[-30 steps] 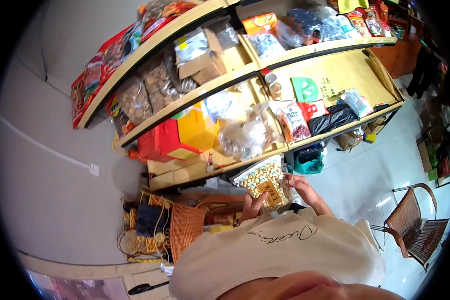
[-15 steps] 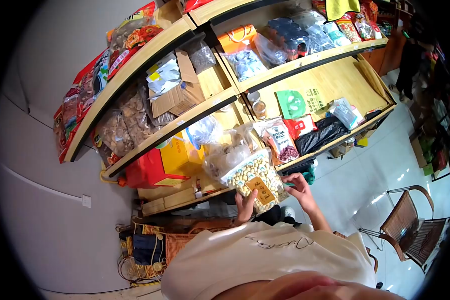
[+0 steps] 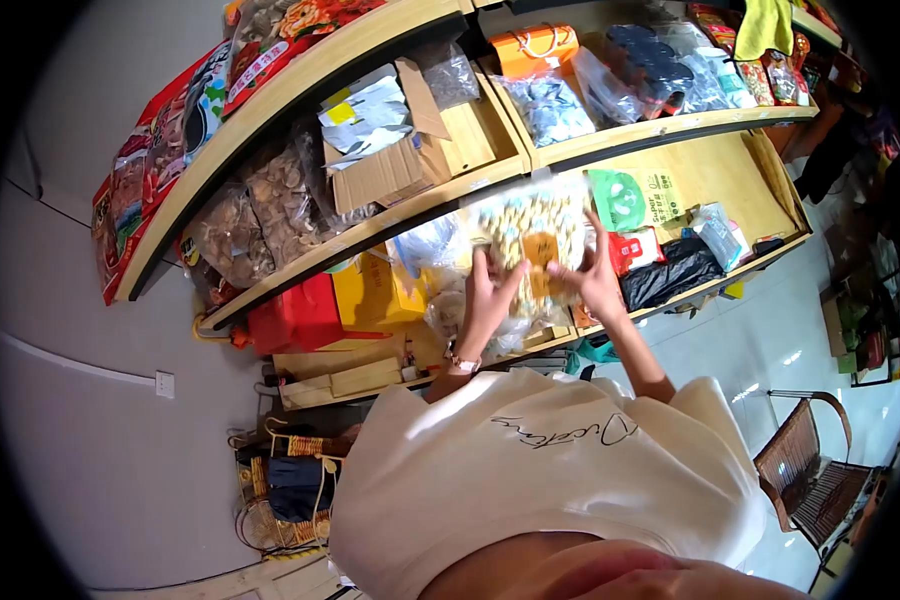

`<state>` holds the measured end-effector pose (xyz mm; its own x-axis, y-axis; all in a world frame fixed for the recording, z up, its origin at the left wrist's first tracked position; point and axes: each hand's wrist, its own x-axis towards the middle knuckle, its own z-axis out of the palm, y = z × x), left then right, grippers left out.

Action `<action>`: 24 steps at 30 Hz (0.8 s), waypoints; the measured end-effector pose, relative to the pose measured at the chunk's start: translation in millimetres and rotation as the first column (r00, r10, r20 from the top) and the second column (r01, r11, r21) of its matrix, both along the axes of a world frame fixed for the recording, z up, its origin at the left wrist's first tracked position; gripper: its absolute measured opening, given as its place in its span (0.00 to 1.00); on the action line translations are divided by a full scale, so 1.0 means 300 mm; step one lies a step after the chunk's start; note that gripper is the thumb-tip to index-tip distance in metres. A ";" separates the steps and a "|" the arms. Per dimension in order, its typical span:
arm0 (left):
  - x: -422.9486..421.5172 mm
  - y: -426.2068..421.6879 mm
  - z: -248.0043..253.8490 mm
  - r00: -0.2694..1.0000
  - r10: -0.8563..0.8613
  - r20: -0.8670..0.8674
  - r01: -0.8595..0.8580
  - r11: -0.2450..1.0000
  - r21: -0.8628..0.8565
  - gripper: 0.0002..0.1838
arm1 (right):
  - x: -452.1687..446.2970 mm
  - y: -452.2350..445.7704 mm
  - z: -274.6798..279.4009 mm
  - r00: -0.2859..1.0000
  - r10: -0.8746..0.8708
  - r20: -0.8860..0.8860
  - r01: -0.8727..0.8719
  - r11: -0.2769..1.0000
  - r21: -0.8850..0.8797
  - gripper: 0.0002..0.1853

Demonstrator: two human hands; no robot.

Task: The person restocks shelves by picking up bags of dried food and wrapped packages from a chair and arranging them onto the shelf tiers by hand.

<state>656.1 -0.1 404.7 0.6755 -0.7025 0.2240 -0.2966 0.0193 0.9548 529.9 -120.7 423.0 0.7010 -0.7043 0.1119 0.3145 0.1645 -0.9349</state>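
A clear bag of pale round nuts or seeds (image 3: pixel 520 218) with a brown label is held up in front of the shelf. My left hand (image 3: pixel 488 300) grips its lower left side, thumb across the front. On the other side my right hand (image 3: pixel 598 282) clasps the right edge, its thumb by the label and fingers reaching up the side. The bag looks slightly blurred and covers part of the lower shelf. Just below it, other clear plastic bags (image 3: pixel 448 312) are partly hidden by my left hand.
The wooden shelf unit (image 3: pixel 490 175) holds an open cardboard box (image 3: pixel 385 178), a green package (image 3: pixel 618 198), a black plastic bag (image 3: pixel 675 272) and a yellow box (image 3: pixel 380 290) beside a red one (image 3: pixel 292 315). A wicker chair (image 3: pixel 795 455) stands at right.
Both hands have lifted the bag up and toward the shelf. My right hand has moved from loosely touching its edge to a firmer hold. The view has shifted a little.
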 end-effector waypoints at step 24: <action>0.718 -0.240 0.346 0.073 0.138 0.988 -0.323 0.940 -0.108 0.06 | 1.354 -0.758 -0.043 0.947 -0.245 0.207 0.303 0.895 -0.328 0.51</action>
<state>871.4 -72.2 508.5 0.0646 -0.6368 0.7683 -0.9287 -0.3202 -0.1873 936.0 -348.0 410.0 0.4386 -0.7601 0.4795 0.4459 -0.2792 -0.8504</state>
